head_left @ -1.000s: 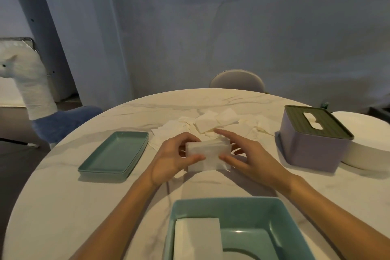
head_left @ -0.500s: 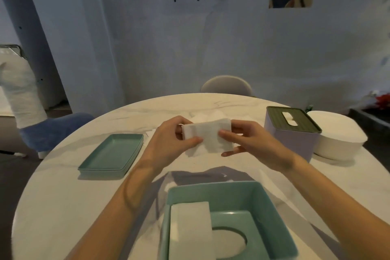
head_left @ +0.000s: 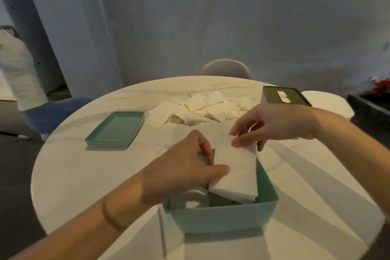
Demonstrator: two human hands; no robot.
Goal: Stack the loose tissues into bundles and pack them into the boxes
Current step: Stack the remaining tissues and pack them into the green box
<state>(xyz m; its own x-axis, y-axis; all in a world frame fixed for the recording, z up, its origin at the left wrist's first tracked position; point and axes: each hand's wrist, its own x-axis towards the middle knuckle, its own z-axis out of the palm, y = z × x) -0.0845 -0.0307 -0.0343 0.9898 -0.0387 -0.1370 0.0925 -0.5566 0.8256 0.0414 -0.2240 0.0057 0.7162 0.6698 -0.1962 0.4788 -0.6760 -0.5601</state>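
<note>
A white tissue bundle (head_left: pixel 235 172) slants over the right half of the open teal box (head_left: pixel 221 215) near the table's front edge. My left hand (head_left: pixel 185 167) grips the bundle's left side, thumb on top. My right hand (head_left: pixel 266 124) pinches its far end. Another white stack (head_left: pixel 195 193) lies in the box's left half, mostly hidden by my left hand. Loose tissues (head_left: pixel 196 110) lie scattered in the middle of the table beyond the box.
The teal lid (head_left: pixel 116 129) lies upside down at the left of the round marble table (head_left: pixel 84 171). A lilac box with a green slotted lid (head_left: pixel 283 96) and a white round container (head_left: pixel 329 103) stand at the right. A chair back (head_left: pixel 225 68) shows behind the table.
Both hands have carried the bundle from above the table's middle toward me and down over the teal box, turning it lengthwise.
</note>
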